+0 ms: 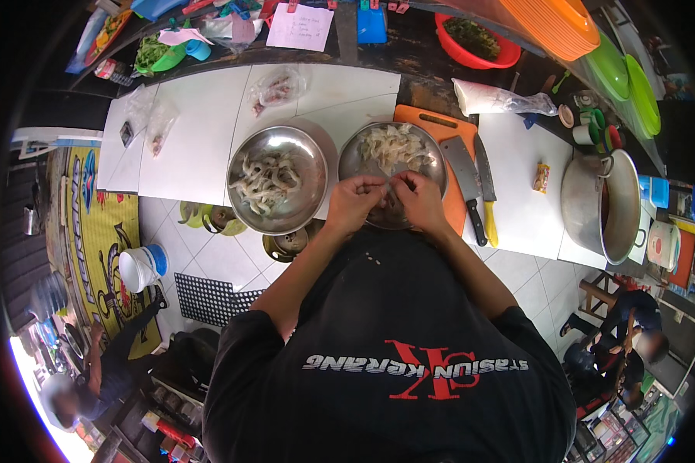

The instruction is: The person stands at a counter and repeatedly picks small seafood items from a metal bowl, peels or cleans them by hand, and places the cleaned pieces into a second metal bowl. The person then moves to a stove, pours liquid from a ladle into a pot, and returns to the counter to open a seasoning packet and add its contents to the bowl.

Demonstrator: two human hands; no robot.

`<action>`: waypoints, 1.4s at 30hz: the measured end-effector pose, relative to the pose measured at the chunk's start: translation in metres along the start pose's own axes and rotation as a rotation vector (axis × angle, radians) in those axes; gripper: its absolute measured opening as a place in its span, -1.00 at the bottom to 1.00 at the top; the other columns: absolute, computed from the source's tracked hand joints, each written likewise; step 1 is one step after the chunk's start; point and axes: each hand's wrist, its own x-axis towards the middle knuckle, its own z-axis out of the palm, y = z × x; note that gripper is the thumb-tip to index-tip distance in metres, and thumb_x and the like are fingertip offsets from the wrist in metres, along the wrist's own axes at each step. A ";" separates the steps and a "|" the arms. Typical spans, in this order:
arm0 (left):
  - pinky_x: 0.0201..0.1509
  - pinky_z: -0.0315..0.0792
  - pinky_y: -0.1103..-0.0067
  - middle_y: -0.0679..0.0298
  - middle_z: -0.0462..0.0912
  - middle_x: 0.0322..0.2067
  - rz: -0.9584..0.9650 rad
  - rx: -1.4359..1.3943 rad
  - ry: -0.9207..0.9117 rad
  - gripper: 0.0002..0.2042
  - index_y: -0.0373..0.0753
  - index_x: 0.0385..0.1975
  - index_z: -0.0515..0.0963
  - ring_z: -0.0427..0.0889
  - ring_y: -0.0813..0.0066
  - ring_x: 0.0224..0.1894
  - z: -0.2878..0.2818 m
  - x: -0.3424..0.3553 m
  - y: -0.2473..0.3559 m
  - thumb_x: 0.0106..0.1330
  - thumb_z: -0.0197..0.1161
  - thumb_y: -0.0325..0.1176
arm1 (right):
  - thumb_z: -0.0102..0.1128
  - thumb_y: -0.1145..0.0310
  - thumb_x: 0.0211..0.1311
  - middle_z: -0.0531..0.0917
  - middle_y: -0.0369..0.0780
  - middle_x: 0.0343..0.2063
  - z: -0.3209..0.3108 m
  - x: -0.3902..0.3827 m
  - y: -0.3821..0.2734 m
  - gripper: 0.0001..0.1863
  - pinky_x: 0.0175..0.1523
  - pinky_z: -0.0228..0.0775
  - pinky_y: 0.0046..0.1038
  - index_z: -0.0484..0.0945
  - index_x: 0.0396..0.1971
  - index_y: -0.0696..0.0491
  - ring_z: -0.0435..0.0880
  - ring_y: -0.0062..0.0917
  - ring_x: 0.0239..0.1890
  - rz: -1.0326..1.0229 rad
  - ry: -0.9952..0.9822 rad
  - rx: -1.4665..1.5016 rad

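Over the near rim of a steel bowl, my left hand and my right hand meet, fingertips pinched together. Between them is a small pale piece that looks like a shrimp, mostly hidden by the fingers. Pale, translucent shrimp pieces lie heaped in the far part of this bowl; whether they are meat or shells is hard to tell. Just to the left, a second steel bowl holds curled grey shrimp. Neither hand touches that bowl.
An orange cutting board with a cleaver and a yellow-handled knife lies right of the bowls. Farther right stands a large metal pot. Plastic bags lie on the white tiled counter. Other people are at both lower sides.
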 end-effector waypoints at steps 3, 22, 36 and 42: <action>-0.22 0.56 0.67 0.23 0.75 -0.29 0.062 0.075 0.016 -0.77 -0.41 -0.01 0.61 0.71 0.61 -0.30 -0.003 0.000 0.001 0.41 0.31 -0.44 | 0.19 0.27 0.32 0.73 -0.07 -0.41 0.006 0.003 0.011 -0.72 -0.18 0.50 -0.38 0.69 -0.24 0.20 0.72 -0.38 -0.34 0.054 0.072 0.081; -0.04 0.60 0.32 0.03 0.76 -0.15 0.325 1.021 0.715 -0.81 -0.23 -0.19 0.74 0.76 0.09 -0.12 -0.140 -0.042 0.021 0.22 0.30 -0.45 | 0.22 0.51 0.00 0.66 -0.19 -0.17 -0.010 0.044 0.015 -0.70 0.13 0.39 -0.15 0.67 -0.21 -0.05 0.54 -0.22 0.06 -0.524 0.385 -0.716; 0.00 0.54 0.26 0.03 0.72 -0.18 0.469 0.819 0.104 -0.71 -0.25 -0.06 0.65 0.67 -0.01 -0.09 -0.026 -0.006 0.009 0.20 0.38 -0.39 | 0.32 0.37 0.15 0.72 -0.19 -0.37 0.010 0.023 0.010 -0.87 -0.03 0.43 -0.20 0.74 -0.31 0.02 0.61 -0.18 -0.15 -0.510 -0.120 -0.475; -0.07 0.56 0.33 0.04 0.72 -0.25 0.642 0.738 0.099 -0.77 -0.26 -0.17 0.67 0.70 0.07 -0.19 -0.016 -0.003 0.021 0.18 0.41 -0.39 | 0.34 0.42 0.15 0.71 -0.14 -0.34 -0.019 0.005 -0.014 -0.87 -0.03 0.42 -0.21 0.73 -0.31 0.09 0.60 -0.15 -0.16 -0.483 -0.032 -0.315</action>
